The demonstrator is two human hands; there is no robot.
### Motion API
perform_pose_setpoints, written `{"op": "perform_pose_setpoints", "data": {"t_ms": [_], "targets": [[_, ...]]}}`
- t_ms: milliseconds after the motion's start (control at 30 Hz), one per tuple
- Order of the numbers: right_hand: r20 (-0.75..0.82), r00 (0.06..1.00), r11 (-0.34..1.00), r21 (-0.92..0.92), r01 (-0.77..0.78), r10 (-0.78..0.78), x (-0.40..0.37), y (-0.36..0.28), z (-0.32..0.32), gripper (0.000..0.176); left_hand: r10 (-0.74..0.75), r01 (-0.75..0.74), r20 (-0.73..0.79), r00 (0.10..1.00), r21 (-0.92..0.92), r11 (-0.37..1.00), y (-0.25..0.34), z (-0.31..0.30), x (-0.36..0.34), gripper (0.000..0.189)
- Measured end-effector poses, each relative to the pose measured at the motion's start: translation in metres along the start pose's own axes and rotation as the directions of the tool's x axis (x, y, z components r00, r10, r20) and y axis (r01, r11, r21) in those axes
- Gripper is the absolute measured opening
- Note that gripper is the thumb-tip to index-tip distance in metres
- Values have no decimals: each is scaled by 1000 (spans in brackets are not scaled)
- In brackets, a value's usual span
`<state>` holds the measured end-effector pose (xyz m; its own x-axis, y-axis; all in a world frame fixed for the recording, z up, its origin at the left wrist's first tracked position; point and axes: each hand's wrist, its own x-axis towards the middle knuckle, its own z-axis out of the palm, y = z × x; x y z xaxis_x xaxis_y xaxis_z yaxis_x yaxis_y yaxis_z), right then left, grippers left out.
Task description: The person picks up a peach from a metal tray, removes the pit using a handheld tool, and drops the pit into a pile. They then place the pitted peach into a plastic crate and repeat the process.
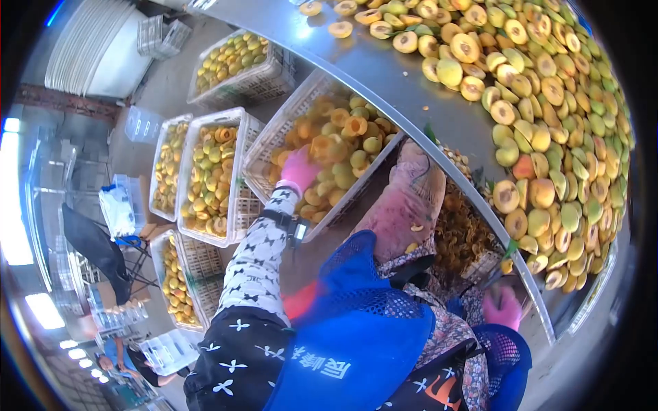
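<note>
Pink gloves, blue apron, black-and-white patterned sleeves, dark wristband

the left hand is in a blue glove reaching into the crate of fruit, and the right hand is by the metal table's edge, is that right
Not quite: in the head view, the left hand wears a pink glove, not a blue one. It does reach into the crate of fruit, and the right hand is by the metal table's edge.

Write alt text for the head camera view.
Pink-gloved left hand in a crate of fruit, beside a metal table heaped with halved fruit. The right hand, also gloved, is near the table's edge; more fruit crates stand nearby.
</note>
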<state>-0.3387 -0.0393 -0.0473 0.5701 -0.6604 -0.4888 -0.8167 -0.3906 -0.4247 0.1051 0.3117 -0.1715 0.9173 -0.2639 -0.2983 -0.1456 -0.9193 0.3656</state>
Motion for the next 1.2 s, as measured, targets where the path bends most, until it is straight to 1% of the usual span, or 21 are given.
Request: {"op": "perform_pose_setpoints", "data": {"t_ms": [33,100,167,267,300,333,400,433,533,567,667,733,767,800,867,967,1000,1067,1100,1133,1200], "targets": [[82,996,998,-57,-25,29,-1,-4,0,32,48,-49,-27,998,-27,998,6,6,-3,76],[233,965,981,-178,-76,117,-11,-24,0,33,238,-229,-116,964,90,969,1,33,14,75],[201,976,993,-98,-63,81,-4,-34,5,33,427,-388,-202,882,206,898,-4,64,46,73],[192,976,995,-26,-96,100,3,-54,8,39,254,-258,46,966,209,943,23,56,39,68],[190,976,994,4,-113,110,8,-60,10,40,328,-334,72,942,100,937,13,60,42,64],[188,975,991,34,-126,117,12,-65,11,42,270,-287,174,947,81,954,11,60,39,64],[145,989,1000,-5,-30,30,19,-66,15,45,163,-199,361,918,63,978,29,33,21,64],[123,992,1000,-25,15,-12,20,-65,17,46,261,-234,417,871,-115,965,16,28,9,62],[177,984,1000,8,-4,2,25,-52,24,49,353,-319,442,824,-153,935,3,9,-22,57],[195,981,999,-35,3,4,26,-55,24,50,307,-262,412,858,-163,951,1,8,-28,44],[189,982,999,-30,27,-21,29,-54,27,50,287,-400,562,776,87,912,-31,38,-20,34],[147,987,997,-15,70,-67,26,-59,25,50,226,-265,371,901,57,963,-44,48,-21,29],[123,989,996,-4,89,-88,26,-62,25,49,186,-203,271,944,33,979,-47,51,-17,27],[130,988,997,-10,82,-80,28,-62,27,49,158,-163,132,979,28,986,-45,48,-6,32],[167,984,997,-44,63,-54,28,-58,25,49,62,-64,-132,989,-9,998,-41,44,9,42],[222,974,997,59,-59,44,24,-73,21,48,41,-7,-255,966,130,991,-24,30,15,69],[178,983,998,48,29,-37,24,-67,25,48,28,9,-205,978,181,983,-27,47,24,76],[65,983,985,-1,172,-171,24,-41,41,47,28,-2,-92,995,270,963,-22,106,49,92],[99,992,996,28,81,-84,24,-38,42,50,-54,68,-96,994,155,986,1,108,64,94],[59,995,994,-66,88,-84,19,-34,44,55,150,-159,-247,957,-18,987,6,123,78,89],[227,974,1000,-20,-19,23,19,-59,30,60,448,-382,-315,837,251,889,54,105,85,66]]}}
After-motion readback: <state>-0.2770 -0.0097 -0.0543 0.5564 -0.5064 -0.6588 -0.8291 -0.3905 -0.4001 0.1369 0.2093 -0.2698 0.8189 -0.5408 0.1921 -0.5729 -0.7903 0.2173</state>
